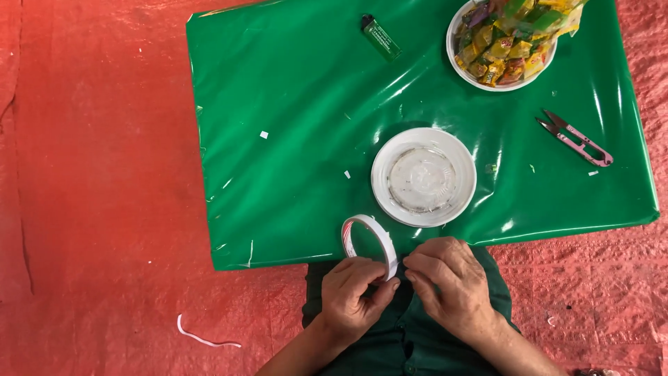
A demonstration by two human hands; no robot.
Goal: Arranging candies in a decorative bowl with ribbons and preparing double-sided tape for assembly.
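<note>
Both hands were right up close to the camera, over a dark green lap. Left hand (pixel 353 296) was curled around the lower rim of a roll of white tape (pixel 370 244) standing on edge, thumb pressed against its outer face, and the right hand (pixel 449 278) was pinched with its fingertips at that same rim, just where the thumb sat, so it looked like picking at the loose tape end. Can't actually see the end though, the fingers hid it. If you ask me, the trick for that step was keeping the roll steady with the left and working a nail along the seam with the right, peeling slow so the strip didn't split. The roll hung at the near edge of the glossy green sheet (pixel 292 139) spread over the red mat (pixel 104 174). A bit further out sat a white round plate (pixel 384 195) with a clear lid in it, little white scraps scattered around. A curly white strip (pixel 205 339) lay on the mat off to the left. Farther right, pink thread snips (pixel 576 139). At the far edge, a green lighter (pixel 380 37) and a white bowl (pixel 454 59) heaped with wrapped candies.
</note>
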